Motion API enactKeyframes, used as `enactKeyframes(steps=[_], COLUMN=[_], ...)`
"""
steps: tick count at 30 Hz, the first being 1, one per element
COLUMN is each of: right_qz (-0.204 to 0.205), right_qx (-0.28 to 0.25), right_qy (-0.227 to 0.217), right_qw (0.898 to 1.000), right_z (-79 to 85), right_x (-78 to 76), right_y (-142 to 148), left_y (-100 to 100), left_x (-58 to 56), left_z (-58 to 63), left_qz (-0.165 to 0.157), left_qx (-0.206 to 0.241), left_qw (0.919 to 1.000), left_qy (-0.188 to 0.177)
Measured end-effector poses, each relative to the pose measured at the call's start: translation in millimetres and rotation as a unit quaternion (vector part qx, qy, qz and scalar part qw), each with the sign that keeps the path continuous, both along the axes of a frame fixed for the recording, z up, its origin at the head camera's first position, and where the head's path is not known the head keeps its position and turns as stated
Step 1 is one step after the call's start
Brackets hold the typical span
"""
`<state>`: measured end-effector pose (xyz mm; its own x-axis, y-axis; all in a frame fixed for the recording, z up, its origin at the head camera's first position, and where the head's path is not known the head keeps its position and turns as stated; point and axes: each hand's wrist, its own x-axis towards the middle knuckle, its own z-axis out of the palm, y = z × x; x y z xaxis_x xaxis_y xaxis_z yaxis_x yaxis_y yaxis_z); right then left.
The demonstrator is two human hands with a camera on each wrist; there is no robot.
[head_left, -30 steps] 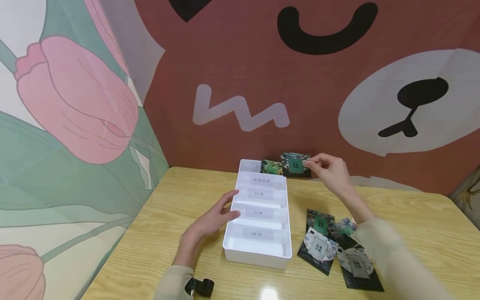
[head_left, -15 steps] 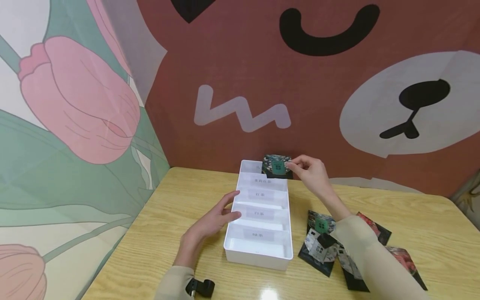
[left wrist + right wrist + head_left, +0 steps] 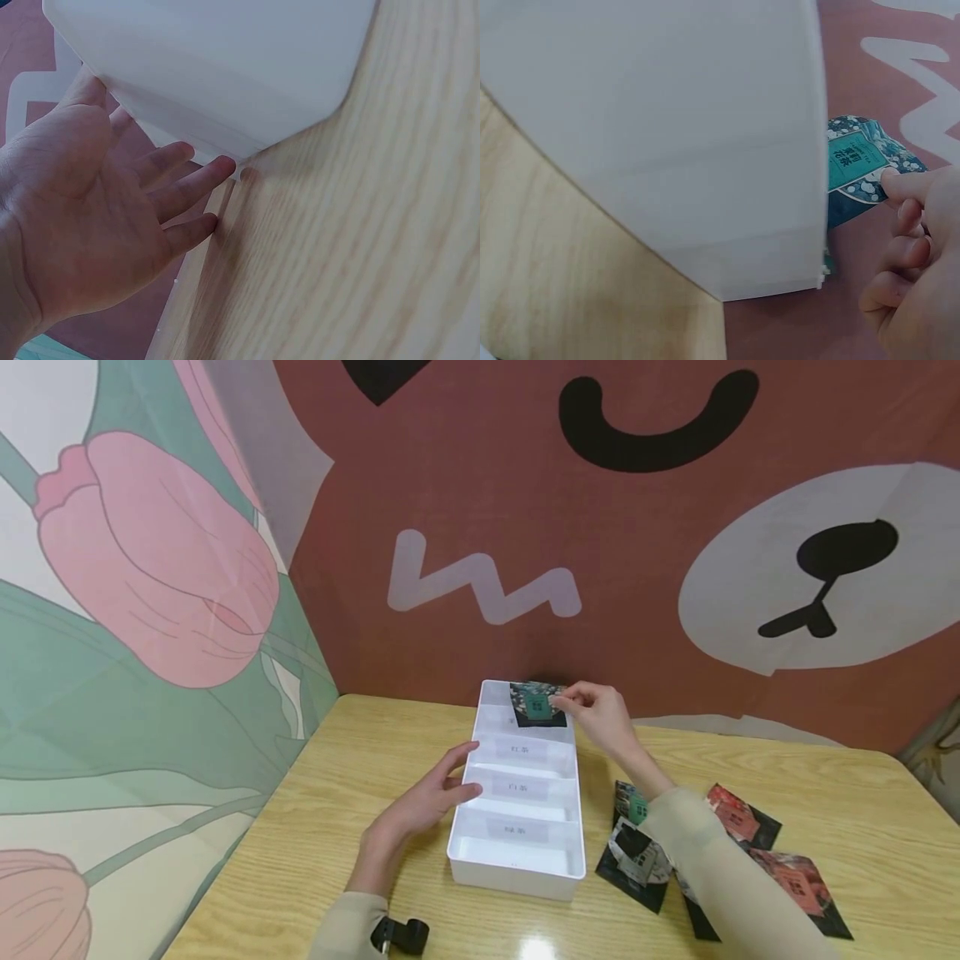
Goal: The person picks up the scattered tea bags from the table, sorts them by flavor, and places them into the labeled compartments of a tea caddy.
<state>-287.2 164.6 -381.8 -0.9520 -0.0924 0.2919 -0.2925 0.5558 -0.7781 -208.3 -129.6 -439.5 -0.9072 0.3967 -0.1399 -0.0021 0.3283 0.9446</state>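
Well, taking the box (image 3: pixel 517 882) as the dial, seen from the head camera: the sachet (image 3: pixel 537 710) is at 12 o'clock, tilted above the far slots. Right hand (image 3: pixel 604 720), at 1 o'clock, pinches it near its right edge between thumb and finger. Left hand (image 3: pixel 420 799), at 9 o'clock, rests against the side, fingers loose and spread, wrapped round nothing. Hands well apart.

Chief risk, I judge: wrong slot. The sachet straddles the two farthest and hides most of a label there (whether its bottom edge is inside, I cannot tell). A release too soon could leave it perched on the divider (image 3: pixel 491 719). The one-sided pinch leaves its far corner unsupported, so it could swing or fold against plastic.

Second: the box shifting. Left hand's touch looks light; a snagged sachet pressed hard could skid the box over the table (image 3: pixel 300 827) towards 12.

Third: the right sleeve (image 3: pixel 697 847) overhangs the loose lot at 4 o'clock: green packet (image 3: pixel 637 810), grey packet (image 3: pixel 643 872), two red packets (image 3: pixel 802 887). Contact unclear; a low arm drawn back could drag or scatter them.
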Motion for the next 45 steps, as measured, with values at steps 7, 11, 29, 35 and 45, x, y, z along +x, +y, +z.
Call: enactKeyframes(steps=[7,11,29,35,45], right_qz=[0.011,0.006,0.005,0.001,0.018], right_qx=[0.035,0.042,0.064,0.051,0.073], right_qy=[-0.035,-0.049,-0.041,-0.039,-0.058], right_qw=[0.999,0.998,0.997,0.998,0.995], right_z=[-12.3,-15.8,-25.3,-17.6,1.7], right_x=[-2.1,-2.3,-3.3,-0.3,13.8], right_y=[2.2,4.6,9.0,15.0,34.4], left_y=[0.3,0.2,-0.6,0.6,2.2], left_x=[-0.6,-0.6,-0.8,-1.3,-0.6], left_z=[-0.2,0.2,-0.2,0.9,0.3], left_qz=[0.002,-0.001,-0.007,-0.006,-0.001], left_qx=[0.003,0.003,0.008,0.012,0.018], left_qw=[1.0,1.0,0.9999,0.9999,0.9998], left_qy=[-0.004,-0.004,-0.005,-0.005,-0.002])
